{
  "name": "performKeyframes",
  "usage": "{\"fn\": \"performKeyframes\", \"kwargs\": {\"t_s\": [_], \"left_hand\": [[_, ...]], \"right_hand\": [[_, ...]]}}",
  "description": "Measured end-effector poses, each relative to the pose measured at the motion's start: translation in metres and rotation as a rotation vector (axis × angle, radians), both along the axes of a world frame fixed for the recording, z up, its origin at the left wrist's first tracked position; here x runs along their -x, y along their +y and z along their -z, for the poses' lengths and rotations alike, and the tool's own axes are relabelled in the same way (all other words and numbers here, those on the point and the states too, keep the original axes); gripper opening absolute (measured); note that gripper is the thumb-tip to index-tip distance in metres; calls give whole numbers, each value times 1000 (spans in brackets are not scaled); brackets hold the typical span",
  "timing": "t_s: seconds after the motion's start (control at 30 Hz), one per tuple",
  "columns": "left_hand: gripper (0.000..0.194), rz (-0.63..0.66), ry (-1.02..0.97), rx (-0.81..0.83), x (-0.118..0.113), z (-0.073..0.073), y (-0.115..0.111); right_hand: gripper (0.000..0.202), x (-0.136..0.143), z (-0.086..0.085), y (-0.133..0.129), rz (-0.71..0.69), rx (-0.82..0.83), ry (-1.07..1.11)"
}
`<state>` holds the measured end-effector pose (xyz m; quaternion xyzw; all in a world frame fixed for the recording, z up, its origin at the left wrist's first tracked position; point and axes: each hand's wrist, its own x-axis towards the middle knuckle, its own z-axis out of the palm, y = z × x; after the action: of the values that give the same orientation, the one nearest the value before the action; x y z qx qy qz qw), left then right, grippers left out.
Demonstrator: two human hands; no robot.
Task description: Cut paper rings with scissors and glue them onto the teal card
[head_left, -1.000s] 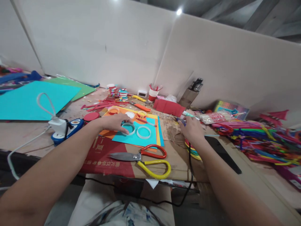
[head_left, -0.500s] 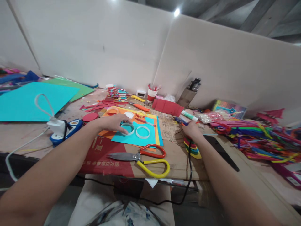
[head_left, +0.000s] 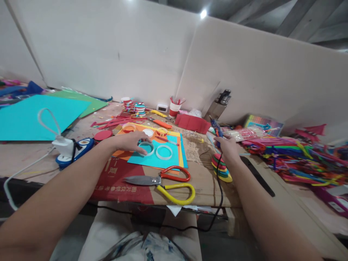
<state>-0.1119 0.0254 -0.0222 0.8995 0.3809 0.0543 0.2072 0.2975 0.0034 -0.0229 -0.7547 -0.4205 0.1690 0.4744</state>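
Observation:
My left hand (head_left: 133, 141) rests over the left side of a white paper ring (head_left: 146, 153), thumb and fingers apart; whether it grips the ring is unclear. A second white ring (head_left: 164, 152) lies beside it on the light-blue sheet (head_left: 141, 162). In my right hand (head_left: 227, 146) is a blue glue gun (head_left: 216, 127), raised nose-up, its black cord (head_left: 221, 190) hanging past the table edge. Just below that hand sits a stack of coloured discs (head_left: 221, 170). Large scissors (head_left: 163, 181) with red and yellow handles lie in front.
A blue reel with a white plug (head_left: 65, 146) stands at left, near turquoise card (head_left: 40, 117). Craft knives (head_left: 161, 123), a paper cup (head_left: 174, 108) and red crepe paper (head_left: 192, 123) lie at the back. Colourful pipe cleaners (head_left: 288, 159) and a black phone-like slab (head_left: 258, 177) are at right.
My right hand has lifted the glue gun off the cardboard, tipping its nose upward. More of the disc stack shows now. My left hand stays at the ring.

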Motion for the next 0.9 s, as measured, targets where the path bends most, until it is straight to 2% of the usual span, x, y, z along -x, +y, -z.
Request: {"fn": "performKeyframes", "kwargs": {"t_s": [0.07, 0.23, 0.33, 0.4, 0.47, 0.6, 0.7, 0.9], "left_hand": [[56, -7, 1, 1, 0, 1, 0], [58, -4, 0, 9, 0, 2, 2], [58, -11, 4, 16, 0, 0, 1], [58, -18, 6, 23, -1, -1, 0], [57, -21, 13, 24, -2, -2, -1], [56, -20, 8, 23, -2, -2, -2], [57, -25, -7, 23, 0, 0, 0], [56, -28, -7, 12, 1, 3, 0]], "right_hand": [[45, 3, 1, -1, -34, 74, -17], [44, 8, 3, -10, -184, 201, -515], [43, 9, 7, -13, -278, 289, -694], [42, 9, 7, -12, -305, 348, -831], [39, 9, 4, -8, -287, 338, -943], [36, 14, -11, 14, -307, 234, -970], [35, 20, -19, 40, -359, 348, -929], [18, 24, -8, 87, -402, 429, -880]]}}
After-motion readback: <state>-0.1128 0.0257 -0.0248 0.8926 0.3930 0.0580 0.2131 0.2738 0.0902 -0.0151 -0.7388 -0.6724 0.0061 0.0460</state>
